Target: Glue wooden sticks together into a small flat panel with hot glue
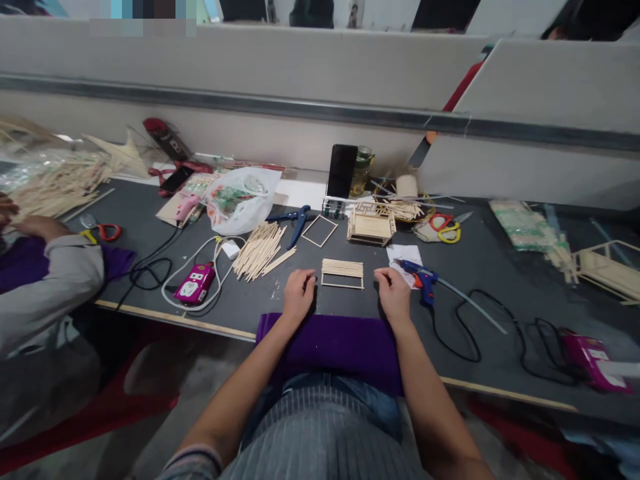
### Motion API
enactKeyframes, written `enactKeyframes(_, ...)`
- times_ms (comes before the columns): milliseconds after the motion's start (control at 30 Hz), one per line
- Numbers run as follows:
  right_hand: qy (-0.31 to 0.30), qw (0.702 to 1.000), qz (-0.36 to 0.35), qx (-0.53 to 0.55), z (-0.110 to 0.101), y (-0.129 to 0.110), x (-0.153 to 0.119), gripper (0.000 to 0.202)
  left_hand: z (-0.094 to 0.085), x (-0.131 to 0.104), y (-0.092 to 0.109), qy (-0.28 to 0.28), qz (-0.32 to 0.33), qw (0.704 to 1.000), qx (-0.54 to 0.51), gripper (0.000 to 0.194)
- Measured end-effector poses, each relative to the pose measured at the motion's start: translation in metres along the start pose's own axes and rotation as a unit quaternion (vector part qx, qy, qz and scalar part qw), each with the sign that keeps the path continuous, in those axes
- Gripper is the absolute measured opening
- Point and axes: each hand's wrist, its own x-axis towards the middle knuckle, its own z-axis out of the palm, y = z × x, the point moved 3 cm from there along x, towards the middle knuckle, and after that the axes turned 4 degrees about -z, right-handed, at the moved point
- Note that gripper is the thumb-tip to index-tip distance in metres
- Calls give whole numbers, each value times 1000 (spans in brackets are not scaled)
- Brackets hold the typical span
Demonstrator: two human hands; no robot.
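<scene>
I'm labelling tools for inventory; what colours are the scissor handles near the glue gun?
One red, one yellow; the head view shows the scissors best.

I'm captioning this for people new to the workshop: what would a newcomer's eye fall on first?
Probably the vivid purple cloth at the table's near edge, between the forearms. Next, perhaps, the small panel of pale sticks between the left hand and right hand, then the blue glue gun beside the right hand.
</scene>
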Motion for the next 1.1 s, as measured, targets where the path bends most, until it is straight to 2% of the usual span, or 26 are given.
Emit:
enactKeyframes(200,37,999,-21,-14,-11,-18,13,28,1,0,-2,17,20,1000,4,16)
enactKeyframes(367,87,994,-27,-67,-24,-31,17,42,1,0,2,11,43,999,13,18)
enactKeyframes(500,114,992,-51,-27,-35,-38,19,32,5,1,12,-6,73,997,27,20)
enactKeyframes(600,164,985,-56,8,-54,-45,21,25,11,6,20,-11,93,995,40,21)
enactKeyframes(700,246,968,-51,23,-81,-54,19,28,15,11,23,-4,93,995,32,21)
enactKeyframes(867,348,933,-50,70,-121,-68,11,42,11,15,12,33,49,998,12,17)
enactKeyframes(900,350,932,-54,74,-124,-69,11,42,9,15,9,43,41,998,11,17)
enactKeyframes(967,317,943,-66,72,-121,-71,13,36,3,16,2,63,24,998,9,16)
enactKeyframes(1100,174,976,-127,36,-90,-72,26,21,-2,14,0,76,15,997,3,16)
